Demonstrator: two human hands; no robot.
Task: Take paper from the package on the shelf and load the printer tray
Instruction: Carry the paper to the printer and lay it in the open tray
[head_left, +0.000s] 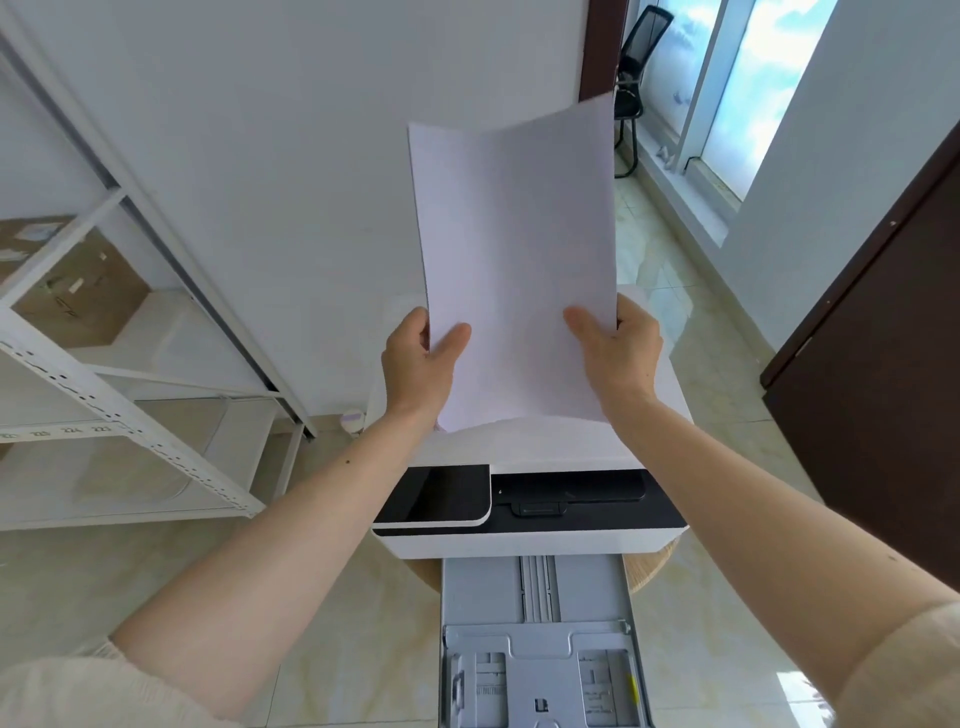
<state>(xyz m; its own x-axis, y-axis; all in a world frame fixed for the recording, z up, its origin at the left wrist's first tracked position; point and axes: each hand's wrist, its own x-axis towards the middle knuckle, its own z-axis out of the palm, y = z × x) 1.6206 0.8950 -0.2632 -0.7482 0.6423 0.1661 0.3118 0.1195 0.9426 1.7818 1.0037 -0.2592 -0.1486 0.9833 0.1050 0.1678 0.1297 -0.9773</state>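
Note:
A stack of white paper (517, 249) stands upright above the printer, its top edge bent slightly. My left hand (418, 358) grips its lower left edge and my right hand (621, 351) grips its lower right edge, thumbs on the front. Below sits the white printer (530, 540) with a black control panel. Its grey paper tray (537, 644) is pulled out toward me and holds no paper. The paper package is not visible.
A white metal shelf rack (119, 410) stands at the left with a cardboard box (78, 291) on an upper level. A dark wooden door (878, 379) is at the right. A black chair (636, 88) stands far back near the windows.

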